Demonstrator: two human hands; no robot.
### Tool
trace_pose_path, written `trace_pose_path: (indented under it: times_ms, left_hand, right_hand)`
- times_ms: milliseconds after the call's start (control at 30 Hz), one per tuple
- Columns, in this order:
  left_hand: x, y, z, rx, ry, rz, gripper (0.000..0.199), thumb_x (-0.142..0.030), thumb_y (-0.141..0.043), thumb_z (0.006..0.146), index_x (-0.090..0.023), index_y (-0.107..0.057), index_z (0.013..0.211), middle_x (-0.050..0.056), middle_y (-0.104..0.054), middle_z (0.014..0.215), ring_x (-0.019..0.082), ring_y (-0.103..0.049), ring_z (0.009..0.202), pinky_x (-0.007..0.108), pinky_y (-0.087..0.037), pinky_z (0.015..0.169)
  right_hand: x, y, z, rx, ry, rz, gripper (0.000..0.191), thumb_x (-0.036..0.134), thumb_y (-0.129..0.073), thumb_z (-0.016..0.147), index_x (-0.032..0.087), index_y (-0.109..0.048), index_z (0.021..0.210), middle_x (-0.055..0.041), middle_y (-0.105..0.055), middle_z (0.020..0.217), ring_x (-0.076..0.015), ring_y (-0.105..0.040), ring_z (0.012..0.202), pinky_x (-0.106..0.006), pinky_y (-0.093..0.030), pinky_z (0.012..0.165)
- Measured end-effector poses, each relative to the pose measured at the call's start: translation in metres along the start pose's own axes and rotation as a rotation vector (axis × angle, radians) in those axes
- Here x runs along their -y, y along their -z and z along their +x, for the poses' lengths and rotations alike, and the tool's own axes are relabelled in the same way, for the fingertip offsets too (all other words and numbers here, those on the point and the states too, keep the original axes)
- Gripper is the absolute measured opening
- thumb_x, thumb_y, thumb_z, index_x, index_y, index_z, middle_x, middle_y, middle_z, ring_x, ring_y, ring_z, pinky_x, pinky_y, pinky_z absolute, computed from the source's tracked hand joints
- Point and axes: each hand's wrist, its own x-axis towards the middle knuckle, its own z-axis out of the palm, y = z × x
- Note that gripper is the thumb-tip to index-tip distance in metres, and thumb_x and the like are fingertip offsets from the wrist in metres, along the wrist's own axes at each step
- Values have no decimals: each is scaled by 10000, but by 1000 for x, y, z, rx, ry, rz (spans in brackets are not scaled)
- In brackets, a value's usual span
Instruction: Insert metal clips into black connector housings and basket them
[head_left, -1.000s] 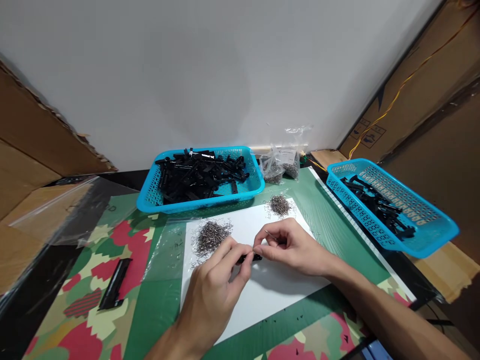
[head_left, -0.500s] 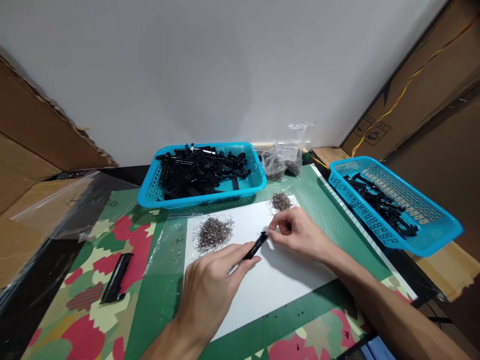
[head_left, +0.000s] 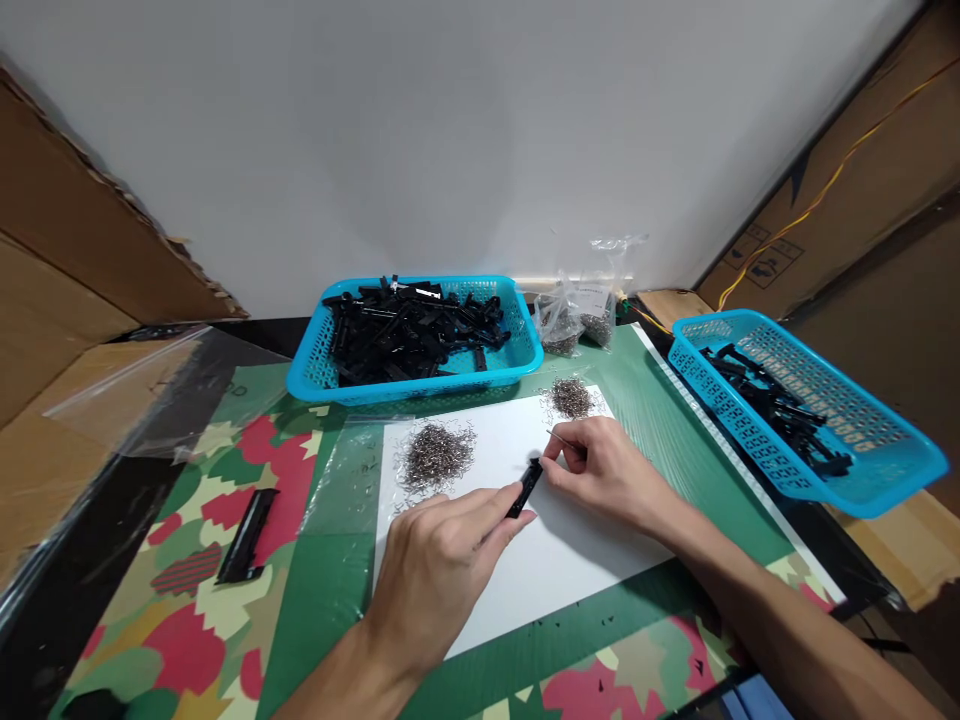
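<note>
Though both blue, baskets of black parts

Paper sheet: left heap on its far left, right heap at its far right corner; above, held part; behind, filled basket and plastic bags; to its right, second basket; to its left, loose part.

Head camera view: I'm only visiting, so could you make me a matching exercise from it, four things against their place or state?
1. Left hand
2. Larger metal-piece pile
3. Clear plastic bags
4. Right-hand blue basket

A. Near the wall, between the baskets
B. Holding fewer black parts than the left-hand blue basket
C. Gripping a slim black part
D. On the white sheet

Pairs: 1-C, 2-D, 3-A, 4-B
</note>
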Motion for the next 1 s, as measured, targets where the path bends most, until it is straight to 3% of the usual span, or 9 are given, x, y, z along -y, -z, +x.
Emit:
trace_pose_path:
  times_ms: [500,800,1000]
  left_hand:
    - [0,-2,-2,-5,-31,58,290,-360,-546,1107,-173,-761,1158,11,-829,846,199,-757,610,344,-475,538]
    - [-2,-1,-1,25,3,45,236,-333,-591,1086,-209,-780,1155,-17,-793,769,181,-726,587,321,-456,545]
    - [-1,-2,-2,-7,-55,73,185,-278,-621,1071,-174,-763,1126,5,-813,807,190,-745,609,330,-447,554]
  right_hand:
    - [-2,-5,-2,4,41,18,222,85,-647,849,160,-624,641,76,-427,522,-75,-375,502,-255,-279,542]
    - [1,22,1,214,-83,67,186,182,-667,952,158,-810,838,50,-498,577,-96,-386,553,-260,-272,527]
    - [5,18,0,102,-71,25,221,228,-645,985,159,-792,836,47,-491,568,-103,-398,554,-271,-281,551]
